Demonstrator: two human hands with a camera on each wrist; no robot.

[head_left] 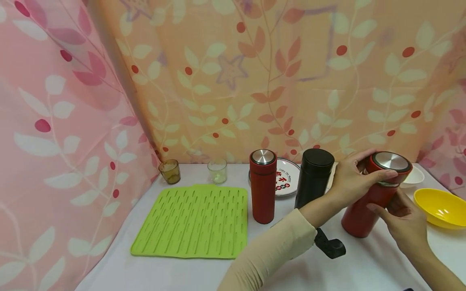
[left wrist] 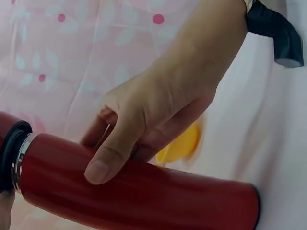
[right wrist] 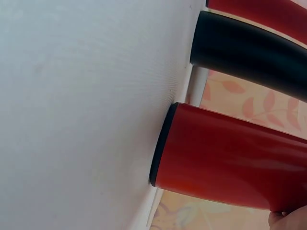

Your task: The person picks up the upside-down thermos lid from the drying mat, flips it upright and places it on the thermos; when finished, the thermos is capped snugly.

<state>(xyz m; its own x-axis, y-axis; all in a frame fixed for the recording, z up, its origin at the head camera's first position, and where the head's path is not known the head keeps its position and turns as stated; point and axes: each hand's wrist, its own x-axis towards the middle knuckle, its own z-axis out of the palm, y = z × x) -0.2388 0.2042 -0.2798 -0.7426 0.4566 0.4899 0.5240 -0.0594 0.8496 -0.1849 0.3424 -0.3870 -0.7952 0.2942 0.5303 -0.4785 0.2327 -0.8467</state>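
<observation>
A large red thermos (head_left: 364, 214) with a silver-topped lid (head_left: 391, 161) stands on the white table at the right. My left hand (head_left: 353, 176) grips the lid, thumb along its near side. Lower down, my right hand (head_left: 409, 222) holds the body from the right. In the left wrist view the right hand (left wrist: 148, 112) lies across the red body (left wrist: 144, 191), and a bright metal ring (left wrist: 18, 163) shows between body and lid. The right wrist view has the thermos's dark base (right wrist: 162, 146) against the table, with a bit of thumb (right wrist: 290, 220) at the edge.
To the left stand a black thermos (head_left: 314, 178) and a slimmer red thermos (head_left: 263, 190), before a patterned plate (head_left: 287, 173). A green mat (head_left: 193, 222) lies farther left, behind it an amber glass (head_left: 170, 171) and clear glass (head_left: 217, 171). Right: yellow bowl (head_left: 442, 208), white bowl (head_left: 415, 176).
</observation>
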